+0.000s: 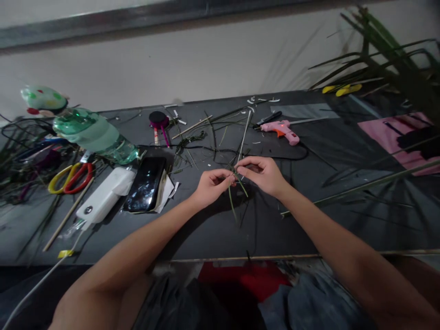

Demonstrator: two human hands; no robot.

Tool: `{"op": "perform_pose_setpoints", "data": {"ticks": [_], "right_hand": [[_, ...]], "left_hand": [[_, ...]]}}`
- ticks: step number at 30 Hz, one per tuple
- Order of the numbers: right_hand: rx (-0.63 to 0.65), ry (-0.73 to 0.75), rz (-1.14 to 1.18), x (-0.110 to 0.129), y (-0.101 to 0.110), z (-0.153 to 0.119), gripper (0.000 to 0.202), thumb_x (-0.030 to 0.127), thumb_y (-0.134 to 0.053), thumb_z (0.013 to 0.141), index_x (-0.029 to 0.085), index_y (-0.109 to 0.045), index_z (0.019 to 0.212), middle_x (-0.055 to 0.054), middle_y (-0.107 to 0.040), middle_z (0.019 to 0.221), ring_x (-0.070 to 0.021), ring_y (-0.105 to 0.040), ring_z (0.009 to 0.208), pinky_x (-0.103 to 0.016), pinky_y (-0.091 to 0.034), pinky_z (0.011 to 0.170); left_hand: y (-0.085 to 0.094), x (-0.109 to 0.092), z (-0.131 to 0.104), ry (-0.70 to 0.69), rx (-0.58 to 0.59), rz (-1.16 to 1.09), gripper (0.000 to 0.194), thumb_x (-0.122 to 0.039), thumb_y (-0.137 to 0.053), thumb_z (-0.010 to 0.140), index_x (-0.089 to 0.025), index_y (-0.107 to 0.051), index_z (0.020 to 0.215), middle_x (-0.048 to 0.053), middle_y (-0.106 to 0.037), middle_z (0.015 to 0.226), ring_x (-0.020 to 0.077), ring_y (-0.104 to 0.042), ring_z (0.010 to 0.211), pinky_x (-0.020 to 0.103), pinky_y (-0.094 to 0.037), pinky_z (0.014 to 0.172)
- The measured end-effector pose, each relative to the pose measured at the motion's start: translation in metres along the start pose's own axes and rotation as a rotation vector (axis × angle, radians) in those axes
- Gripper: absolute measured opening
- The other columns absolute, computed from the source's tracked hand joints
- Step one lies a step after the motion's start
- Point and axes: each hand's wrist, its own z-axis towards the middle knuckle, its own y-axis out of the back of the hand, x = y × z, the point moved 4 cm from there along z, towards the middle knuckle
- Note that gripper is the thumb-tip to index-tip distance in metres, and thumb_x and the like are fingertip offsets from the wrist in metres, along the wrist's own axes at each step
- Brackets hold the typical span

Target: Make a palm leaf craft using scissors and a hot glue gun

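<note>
Over the middle of the dark table, my left hand (212, 187) and my right hand (263, 175) meet fingertip to fingertip. Both pinch narrow green leaf strips (232, 204), whose loose ends hang below the fingers. Where the strips cross, the fingertips partly hide them. A thin pale stick (244, 133) runs up and away from the pinched spot; whether it is joined to the strips I cannot tell. Beyond my right hand lies a pink glue gun (280, 129) with an orange trigger. Leaf scraps (192, 140) are strewn behind my left hand.
To the left are a black phone (146, 183), a white power bank (105, 195) with a cable, scissors (78, 178) with red and yellow handles, and a green bottle (96, 133) lying tilted. Long leaves (388, 50) and pink cloth-like material (385, 135) are at right. A wall stands behind.
</note>
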Motion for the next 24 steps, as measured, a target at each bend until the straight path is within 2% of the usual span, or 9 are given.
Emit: {"op": "perform_pose_setpoints", "data": {"ticks": [2,4,7,9,11,13,19,21,24], "right_hand": [[-0.027,0.085,-0.131,0.005,0.002,-0.002,0.018,0.034,-0.061,0.079,0.017,-0.067,0.082,-0.004,-0.070,0.084,-0.0139,-0.062,0.072,-0.028,-0.048,0.066],[-0.093,0.269,-0.410,0.018,0.003,-0.007,0.009,0.024,-0.056,0.079,0.017,-0.062,0.077,-0.004,-0.069,0.081,-0.0153,-0.061,0.076,-0.030,-0.046,0.070],[-0.301,0.581,-0.920,0.042,-0.001,-0.020,0.002,0.016,-0.055,0.074,0.018,-0.056,0.073,-0.003,-0.069,0.080,-0.0185,-0.061,0.081,-0.034,-0.042,0.077],[-0.453,0.673,-1.122,0.052,-0.002,-0.027,0.004,0.015,-0.056,0.073,0.018,-0.055,0.075,-0.002,-0.070,0.084,-0.0194,-0.061,0.082,-0.035,-0.040,0.078],[-0.533,0.657,-1.176,0.054,-0.001,-0.029,0.008,0.013,-0.056,0.071,0.018,-0.054,0.075,-0.002,-0.070,0.087,-0.0198,-0.061,0.084,-0.035,-0.039,0.080],[-0.547,0.587,-1.140,0.051,0.003,-0.027,0.010,0.011,-0.055,0.069,0.019,-0.051,0.074,-0.003,-0.070,0.087,-0.0200,-0.061,0.084,-0.035,-0.040,0.079],[-0.435,0.450,-0.894,0.038,0.031,-0.006,0.008,0.018,-0.052,0.079,0.022,-0.057,0.084,-0.005,-0.068,0.088,-0.0226,-0.062,0.090,-0.039,-0.045,0.086],[-0.414,0.422,-0.924,0.047,0.047,0.004,0.008,0.021,-0.053,0.081,0.022,-0.060,0.084,-0.006,-0.069,0.093,-0.0247,-0.061,0.097,-0.044,-0.044,0.092],[-0.395,0.398,-1.050,0.076,0.074,0.019,0.005,0.025,-0.059,0.080,0.020,-0.062,0.079,-0.009,-0.068,0.104,-0.0301,-0.058,0.108,-0.050,-0.040,0.099]], "left_hand": [[0.000,0.000,0.000,0.004,-0.013,-0.006,0.042,-0.056,-0.072,0.076,-0.015,-0.069,0.068,0.003,-0.066,0.061,0.0099,-0.056,0.054,0.022,-0.048,0.056],[0.000,0.000,0.000,-0.003,-0.024,-0.008,0.043,-0.056,-0.072,0.075,-0.015,-0.068,0.067,0.002,-0.065,0.061,0.0100,-0.056,0.055,0.022,-0.048,0.057],[-0.001,0.001,-0.002,-0.012,-0.015,-0.014,0.042,-0.055,-0.073,0.075,-0.014,-0.069,0.068,0.003,-0.064,0.061,0.0102,-0.055,0.056,0.022,-0.047,0.057],[-0.002,0.002,-0.003,-0.011,-0.012,-0.007,0.041,-0.054,-0.072,0.075,-0.014,-0.069,0.069,0.003,-0.064,0.062,0.0101,-0.054,0.057,0.022,-0.046,0.057],[-0.001,0.002,-0.004,-0.009,-0.023,0.006,0.043,-0.056,-0.072,0.075,-0.014,-0.068,0.068,0.003,-0.063,0.062,0.0100,-0.053,0.057,0.022,-0.045,0.056],[-0.001,0.002,-0.003,-0.008,-0.018,0.011,0.046,-0.058,-0.071,0.074,-0.013,-0.066,0.066,0.003,-0.061,0.061,0.0100,-0.052,0.056,0.022,-0.043,0.054],[0.005,0.001,0.001,0.003,-0.078,0.041,0.044,-0.057,-0.072,0.072,-0.014,-0.066,0.064,0.002,-0.060,0.059,0.0101,-0.051,0.054,0.023,-0.042,0.053],[0.007,0.001,0.001,0.003,-0.088,0.036,0.044,-0.058,-0.072,0.071,-0.015,-0.065,0.063,0.002,-0.060,0.058,0.0103,-0.051,0.054,0.023,-0.043,0.054],[0.008,0.001,0.001,0.005,-0.083,0.025,0.046,-0.061,-0.072,0.071,-0.015,-0.065,0.063,0.001,-0.060,0.057,0.0098,-0.049,0.053,0.023,-0.043,0.053]]}}
